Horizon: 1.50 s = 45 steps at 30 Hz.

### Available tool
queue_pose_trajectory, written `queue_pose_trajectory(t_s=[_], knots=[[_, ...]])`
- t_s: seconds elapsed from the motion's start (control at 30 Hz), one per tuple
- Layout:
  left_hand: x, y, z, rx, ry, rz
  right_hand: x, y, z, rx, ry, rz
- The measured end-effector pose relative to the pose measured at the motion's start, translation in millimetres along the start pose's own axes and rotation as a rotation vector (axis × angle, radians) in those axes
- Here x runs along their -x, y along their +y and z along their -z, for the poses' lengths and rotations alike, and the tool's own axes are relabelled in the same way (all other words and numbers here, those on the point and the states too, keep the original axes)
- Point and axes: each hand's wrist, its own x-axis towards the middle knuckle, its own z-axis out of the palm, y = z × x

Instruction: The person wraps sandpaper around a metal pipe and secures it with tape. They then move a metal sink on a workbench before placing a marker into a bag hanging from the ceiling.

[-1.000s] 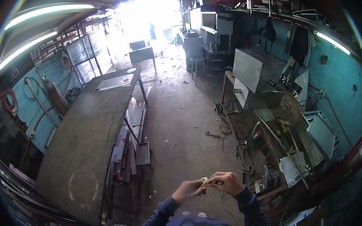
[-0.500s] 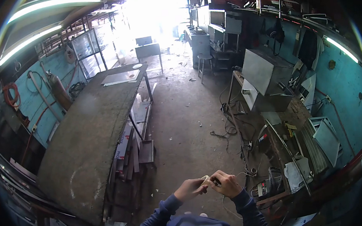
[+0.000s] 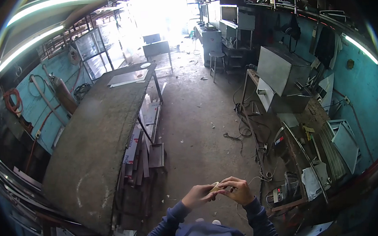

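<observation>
Nearest the viewer, a dark blue long-sleeved sweatshirt covers the person's torso and arms. In front of it, both bare hands meet at a pale cream ring-shaped piece, held above the grey concrete floor. The left hand is clamped on the ring's left side; the ring protrudes at its fingertips. The right hand has bent fingers at the ring's right edge (whether they grip it cannot be told). The ring therefore sits between the two hands. Beyond the left hand stands a long brown-grey flat-topped table; at its far end lie a pale rectangular sheet and a white round disc. On the right stands a grey metal box-shaped cabinet. Farther off is a round-topped grey stool.
</observation>
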Motion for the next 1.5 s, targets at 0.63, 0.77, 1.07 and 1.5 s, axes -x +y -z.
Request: queue_pose_trajectory(t_s=[0.63, 0.77, 1.07, 1.5], knots=[[-4.4, -0.8, -4.0, 0.047, 0.097, -0.115, 10.8, 9.1, -1.3, -0.423, 0.09, -0.498], [-3.0, 17.5, -2.1, 0.058, 0.125, -0.038, 13.1, -0.9, 13.4, -0.7, 0.11, -0.479], [-7.8, 22.7, -4.8, -0.007, 0.114, -0.021, 10.4, -11.5, -1.7, -0.247, 0.17, -0.326], [-14.6, 22.6, -6.2, -0.234, -0.073, -0.21, 18.3, -4.8, 30.2, -0.463, 0.042, -0.623]])
